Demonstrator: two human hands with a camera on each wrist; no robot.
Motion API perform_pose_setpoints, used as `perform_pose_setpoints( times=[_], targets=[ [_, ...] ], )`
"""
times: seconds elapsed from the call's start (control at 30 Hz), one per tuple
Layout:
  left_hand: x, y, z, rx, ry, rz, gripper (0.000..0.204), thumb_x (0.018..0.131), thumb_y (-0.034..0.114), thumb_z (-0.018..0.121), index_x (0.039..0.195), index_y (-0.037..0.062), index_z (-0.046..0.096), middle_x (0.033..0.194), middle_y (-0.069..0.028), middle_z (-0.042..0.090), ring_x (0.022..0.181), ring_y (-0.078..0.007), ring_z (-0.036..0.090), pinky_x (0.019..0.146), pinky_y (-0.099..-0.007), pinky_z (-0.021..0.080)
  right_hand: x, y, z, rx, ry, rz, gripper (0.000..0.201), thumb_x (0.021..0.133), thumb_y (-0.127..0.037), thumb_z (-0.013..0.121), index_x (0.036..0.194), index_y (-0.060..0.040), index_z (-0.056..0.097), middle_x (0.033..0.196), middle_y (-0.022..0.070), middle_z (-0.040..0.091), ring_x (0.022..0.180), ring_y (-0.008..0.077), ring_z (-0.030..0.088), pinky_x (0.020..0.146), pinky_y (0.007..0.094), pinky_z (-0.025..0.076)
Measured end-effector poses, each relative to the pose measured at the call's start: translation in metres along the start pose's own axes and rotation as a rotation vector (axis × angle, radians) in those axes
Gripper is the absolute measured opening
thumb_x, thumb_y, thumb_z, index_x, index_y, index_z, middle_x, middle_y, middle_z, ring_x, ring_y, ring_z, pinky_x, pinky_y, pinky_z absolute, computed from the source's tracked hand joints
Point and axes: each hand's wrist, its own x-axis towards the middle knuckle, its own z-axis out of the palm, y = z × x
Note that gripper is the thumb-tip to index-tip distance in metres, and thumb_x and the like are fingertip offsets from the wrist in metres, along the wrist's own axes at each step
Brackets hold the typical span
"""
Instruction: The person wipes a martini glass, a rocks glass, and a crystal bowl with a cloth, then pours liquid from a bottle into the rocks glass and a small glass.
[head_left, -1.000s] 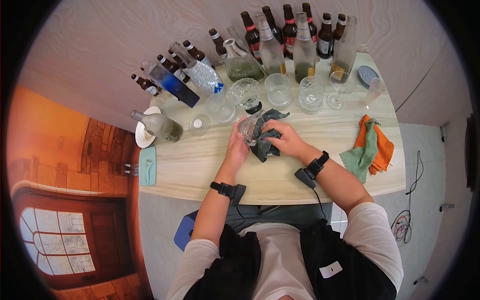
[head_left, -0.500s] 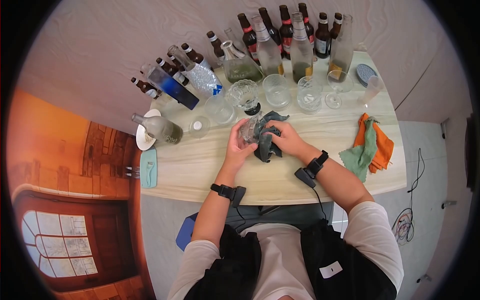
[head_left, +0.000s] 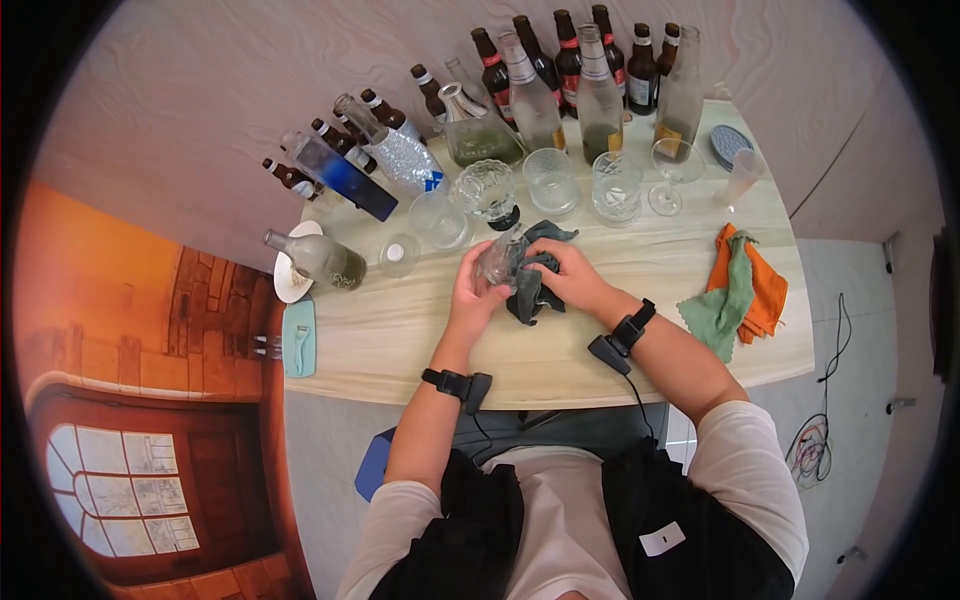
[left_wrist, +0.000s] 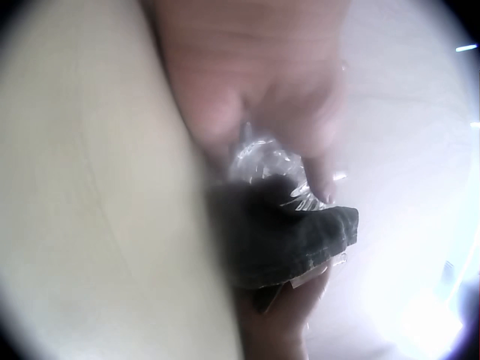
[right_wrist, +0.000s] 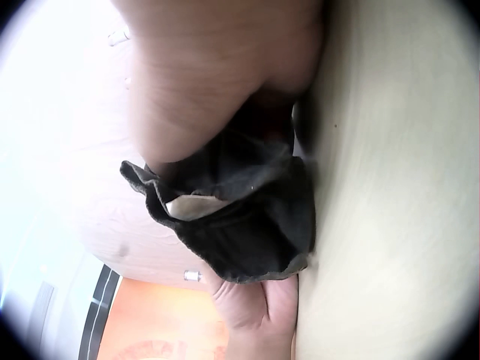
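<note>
Now left hand (head_left: 474,290) grips the clear glass (head_left: 494,263), thumb having swung toward its 5 o'clock, right hand (head_left: 574,278) grips dark cloth (head_left: 530,300) at 3 o'clock, so both are tied up

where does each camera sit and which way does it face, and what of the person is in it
Head view: worn on the head, looking forward and down at the pale wood-grain table; shows the left hand, right hand, both arms and torso.
Left wrist view: on the left wrist, facing past the left hand to a clear patterned glass; the right hand shows beyond.
Right wrist view: on the right wrist, facing past the right hand to a dark grey cloth; the left hand shows beyond.
Both wrist views share the cloth.
</note>
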Motion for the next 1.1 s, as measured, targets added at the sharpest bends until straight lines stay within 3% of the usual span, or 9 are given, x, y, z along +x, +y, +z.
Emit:
perform_pose_setpoints(
  times=[0.13,0.23,0.3,0.43,0.7,0.83,0.93,1.0,1.1],
  targets=[
    [-0.001,0.006,0.006,-0.059,0.009,-0.051,0.09,0.076,0.009,0.084,0.148,0.0021,0.03,0.142,-0.0105,0.046,0.131,-0.0231,0.047,0.111,-0.0381,0.039,0.0,-0.001,-0.003,-0.062,0.002,-0.02,0.019,0.086,-0.007,0.068,0.102,0.0033,0.063,0.092,0.0153,0.064,0.083,0.0256,0.06,0.078,0.033,0.048],
    [0.0,0.009,0.008,0.038,-0.006,0.035,0.084,0.084,0.018,0.079,0.149,0.004,0.029,0.144,-0.0107,0.045,0.132,-0.0232,0.047,0.111,-0.0382,0.038,0.0,-0.004,-0.004,-0.07,-0.023,-0.072,0.017,0.085,-0.006,0.067,0.098,0.0029,0.061,0.093,0.014,0.063,0.087,0.0258,0.06,0.081,0.0332,0.047],
    [0.001,0.01,0.008,-0.319,0.002,-0.095,0.075,0.093,0.03,0.069,0.151,0.0068,0.027,0.144,-0.0109,0.045,0.134,-0.0231,0.045,0.111,-0.0378,0.038,0.001,-0.005,-0.004,-0.075,-0.031,-0.127,0.015,0.085,-0.005,0.067,0.096,0.0027,0.06,0.094,0.013,0.061,0.089,0.0252,0.058,0.084,0.0331,0.046],
    [0.003,0.007,0.002,-0.45,-0.013,-0.118,0.07,0.098,0.039,0.059,0.152,0.0085,0.026,0.144,-0.0104,0.045,0.134,-0.0228,0.045,0.109,-0.038,0.039,0.001,-0.009,-0.004,-0.082,-0.051,-0.178,0.017,0.084,-0.004,0.066,0.098,0.0015,0.059,0.098,0.0137,0.06,0.094,0.0281,0.058,0.088,0.0345,0.045],
    [-0.002,0.001,0.001,0.07,-0.035,0.056,0.069,0.093,0.02,0.069,0.149,0.0066,0.031,0.145,-0.0097,0.043,0.13,-0.0225,0.048,0.108,-0.0364,0.041,0.0,-0.005,-0.002,-0.07,0.019,-0.059,0.017,0.086,-0.006,0.064,0.099,0.0024,0.059,0.099,0.0133,0.061,0.095,0.0265,0.058,0.088,0.034,0.045],
    [-0.002,0.005,0.004,0.049,-0.029,0.025,0.068,0.093,0.012,0.066,0.15,0.0058,0.03,0.146,-0.0105,0.042,0.131,-0.0227,0.047,0.109,-0.0364,0.04,0.001,-0.004,-0.003,-0.091,0.012,-0.016,0.016,0.086,-0.006,0.065,0.099,0.0023,0.059,0.099,0.0128,0.061,0.093,0.0258,0.059,0.086,0.0342,0.046],
    [0.0,0.008,0.006,0.042,0.028,0.015,0.073,0.094,0.03,0.068,0.151,0.0064,0.029,0.147,-0.0102,0.041,0.134,-0.0228,0.044,0.11,-0.0381,0.038,0.001,-0.003,-0.005,-0.107,-0.016,-0.076,0.015,0.085,-0.006,0.066,0.097,0.0012,0.059,0.098,0.0128,0.061,0.092,0.0266,0.059,0.085,0.0344,0.046],
    [0.002,0.012,0.006,-0.383,-0.016,-0.112,0.077,0.096,0.044,0.062,0.153,0.0067,0.026,0.145,-0.0118,0.044,0.134,-0.0238,0.044,0.112,-0.0393,0.035,0.0,-0.007,-0.006,-0.115,-0.034,-0.136,0.015,0.085,-0.006,0.066,0.097,0.0005,0.059,0.097,0.0129,0.06,0.092,0.0271,0.058,0.085,0.0344,0.046],
    [0.005,0.006,0.004,-0.266,-0.02,-0.107,0.079,0.096,0.055,0.055,0.151,0.0065,0.027,0.143,-0.0126,0.047,0.134,-0.0236,0.045,0.111,-0.0393,0.036,0.0,-0.01,-0.004,-0.097,-0.044,-0.202,0.015,0.085,-0.006,0.067,0.096,-0.0003,0.058,0.096,0.0132,0.059,0.092,0.0279,0.058,0.086,0.0348,0.045]
  ],
)
